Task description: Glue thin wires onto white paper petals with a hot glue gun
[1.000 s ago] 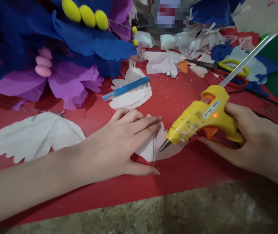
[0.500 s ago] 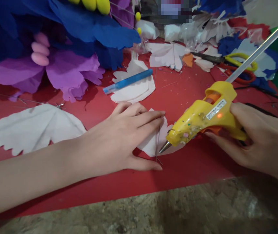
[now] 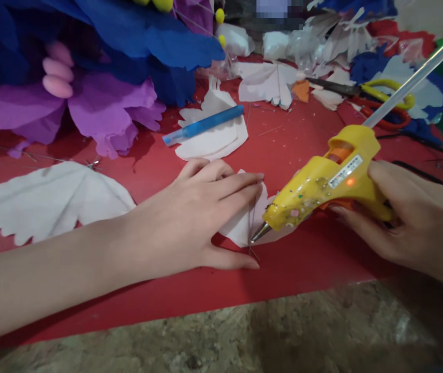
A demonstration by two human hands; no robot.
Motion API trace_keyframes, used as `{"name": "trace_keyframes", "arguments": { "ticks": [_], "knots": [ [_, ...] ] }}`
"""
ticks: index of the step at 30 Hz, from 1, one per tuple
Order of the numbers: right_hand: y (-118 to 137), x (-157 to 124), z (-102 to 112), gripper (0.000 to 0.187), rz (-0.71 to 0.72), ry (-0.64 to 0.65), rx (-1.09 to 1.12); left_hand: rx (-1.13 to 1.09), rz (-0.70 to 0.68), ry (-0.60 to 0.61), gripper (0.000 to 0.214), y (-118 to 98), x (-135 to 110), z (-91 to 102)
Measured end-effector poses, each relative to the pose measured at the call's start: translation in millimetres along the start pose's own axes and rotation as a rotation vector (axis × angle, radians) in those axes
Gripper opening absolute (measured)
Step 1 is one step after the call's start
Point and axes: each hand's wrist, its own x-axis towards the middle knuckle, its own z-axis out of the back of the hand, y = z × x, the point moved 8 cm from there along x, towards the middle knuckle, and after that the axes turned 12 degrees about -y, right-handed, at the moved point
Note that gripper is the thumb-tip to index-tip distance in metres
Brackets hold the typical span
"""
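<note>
My right hand (image 3: 419,223) is wrapped around the handle of a yellow hot glue gun (image 3: 318,181), its orange light lit. A long clear glue stick (image 3: 419,77) juts from its back end. The metal nozzle (image 3: 261,231) points down at the lower edge of a small white paper cutout (image 3: 237,228), on or very near a thin wire (image 3: 251,220) lying across it. My left hand (image 3: 209,212) lies over that cutout with fingers stretched out, pressing it and the wire to the red table, its thumb apart. Part of the cutout is hidden beneath the fingers.
A scalloped white cutout (image 3: 54,202) lies left of my forearm. A blue pen (image 3: 206,124) rests on other white pieces (image 3: 211,150). Scissors (image 3: 384,98) lie at the back right, among scraps. Large blue and purple paper shapes (image 3: 101,109) fill the back left.
The glue gun's nozzle has moved slightly left, onto or very near the wire at the cutout's lower edge. My left hand stays in place.
</note>
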Motion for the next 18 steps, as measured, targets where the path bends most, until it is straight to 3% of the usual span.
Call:
{"name": "trace_keyframes", "arguments": {
  "ticks": [18],
  "knots": [
    [-9.6, -2.8, 1.5, 0.027, -0.048, -0.038, -0.090, -0.047, 0.045, -0.046, 0.085, 1.6, -0.8, 2.8]
  ]
}}
